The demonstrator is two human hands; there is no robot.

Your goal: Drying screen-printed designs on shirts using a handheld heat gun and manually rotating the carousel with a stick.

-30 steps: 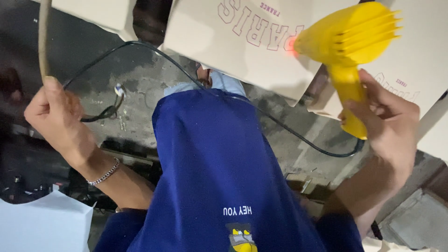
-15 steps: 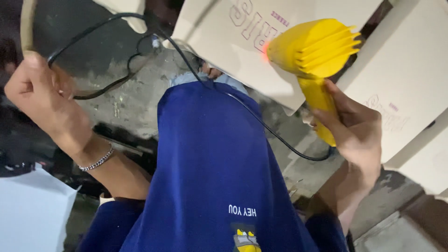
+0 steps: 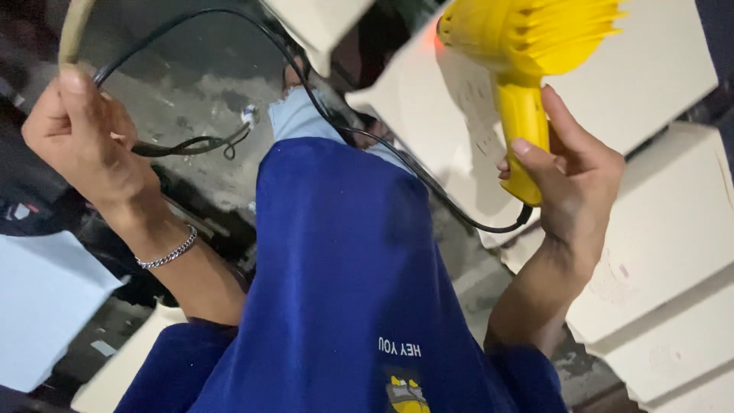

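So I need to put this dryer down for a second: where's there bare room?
Bare concrete floor shows between the left hand and the blue shirt, crossed by the black cord. Crowded on the right: stacked pale boxes fill the space behind the right hand and yellow dryer.

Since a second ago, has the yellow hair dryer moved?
Yes. The yellow hair dryer in the right hand has shifted left across the pale boxes.
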